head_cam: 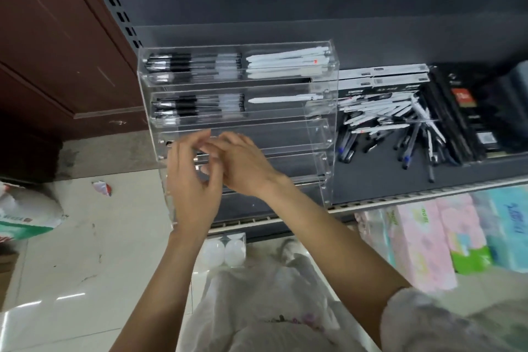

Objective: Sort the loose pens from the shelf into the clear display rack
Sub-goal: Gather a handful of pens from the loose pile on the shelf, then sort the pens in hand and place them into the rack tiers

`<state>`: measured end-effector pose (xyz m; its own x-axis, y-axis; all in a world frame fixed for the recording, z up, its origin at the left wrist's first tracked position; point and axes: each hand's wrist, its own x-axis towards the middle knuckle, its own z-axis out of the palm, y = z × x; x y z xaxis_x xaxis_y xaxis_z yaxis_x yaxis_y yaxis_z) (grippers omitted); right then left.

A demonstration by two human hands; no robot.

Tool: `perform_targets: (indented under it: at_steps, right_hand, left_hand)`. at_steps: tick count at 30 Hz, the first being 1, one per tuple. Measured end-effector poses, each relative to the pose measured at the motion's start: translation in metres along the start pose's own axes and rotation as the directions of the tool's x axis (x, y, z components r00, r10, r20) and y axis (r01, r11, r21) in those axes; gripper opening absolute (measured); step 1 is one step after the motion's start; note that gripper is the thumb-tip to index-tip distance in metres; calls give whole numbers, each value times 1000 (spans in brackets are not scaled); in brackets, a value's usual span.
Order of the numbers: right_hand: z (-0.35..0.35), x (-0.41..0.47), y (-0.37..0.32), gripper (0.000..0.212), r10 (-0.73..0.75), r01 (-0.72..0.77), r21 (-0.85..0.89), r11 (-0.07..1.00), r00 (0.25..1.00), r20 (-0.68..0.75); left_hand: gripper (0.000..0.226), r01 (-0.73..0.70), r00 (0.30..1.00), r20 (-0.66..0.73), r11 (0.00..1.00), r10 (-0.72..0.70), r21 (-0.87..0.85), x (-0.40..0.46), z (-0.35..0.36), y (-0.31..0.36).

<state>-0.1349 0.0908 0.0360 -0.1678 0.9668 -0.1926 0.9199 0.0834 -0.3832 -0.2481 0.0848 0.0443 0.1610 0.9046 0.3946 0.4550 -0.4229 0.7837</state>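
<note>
Both my hands, left hand (194, 180) and right hand (243, 166), meet loosely curled, contents unclear, before the clear display rack (323, 123), two tiers stocked, loose pens (394, 123) piled rightward, unsorted.

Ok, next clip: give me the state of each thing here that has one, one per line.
Clear display rack: upright on the shelf, top two tiers stocked, lower tiers look bare.
Loose pens: jumbled pile on the shelf, right of the rack.
Left hand: in front of the rack's lower tiers, fingers loosely curled; hold unclear.
Right hand: touching the left hand, fingers blurred; hold unclear.
Black boxes: closed, far right.
</note>
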Motion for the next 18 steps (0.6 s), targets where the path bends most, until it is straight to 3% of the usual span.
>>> perform_targets:
  at_steps: [4,7,9,14,18]
  right_hand:
    - [-8,-10,11,52,-102,102,15,995,995,3]
    - [-21,-45,37,43,-256,264,36,964,956,-146]
    - [-28,-83,70,29,-265,294,81,952,928,-262]
    - [-55,-180,181,29,36,53,217,975,921,-388]
    - [-61,-217,258,21,284,-216,189,958,809,-514]
  left_hand:
    - [29,67,998,-23,998,-67,12,-4,9,8]
    - [25,65,996,-63,998,-65,-6,-8,21,24]
    - [22,33,997,-70,999,-31,16,-13,37,41]
    - [21,-132,987,107,983,119,125,-27,114,97]
    - [26,-275,898,411,929,155,249,-28,193,126]
